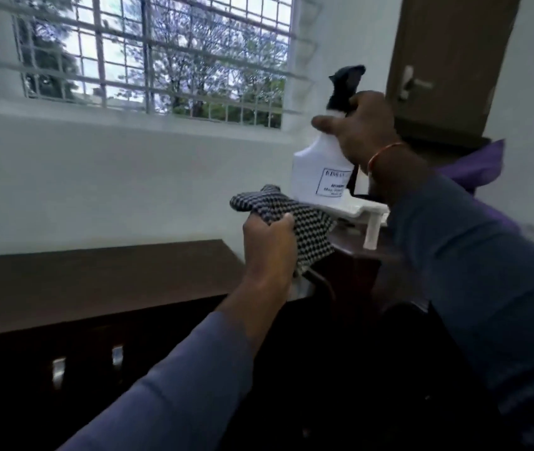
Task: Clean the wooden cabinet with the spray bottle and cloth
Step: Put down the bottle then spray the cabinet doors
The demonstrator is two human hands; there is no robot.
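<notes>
Head view takes in a white wall with a barred window set in it, trees showing through the grille. Below the wall runs the dark wooden cabinet, its flat top stretching from the left edge toward the middle, with two metal handles on its front. At upper right a brown door carries a pale lever handle, and a purple object sits beneath it, too blurred to identify. Both forearms reach forward in blue sleeves. Right hand, with a thin bangle at the wrist, curls around the neck of a white spray bottle held up in the air, tilted, its black trigger head pointing up and left; a printed label on the body is unreadable. Left hand grips a bunched black-and-white checked cloth, raised above the cabinet's right end and just below the bottle. A small white plastic piece shows behind the bottle's base.
</notes>
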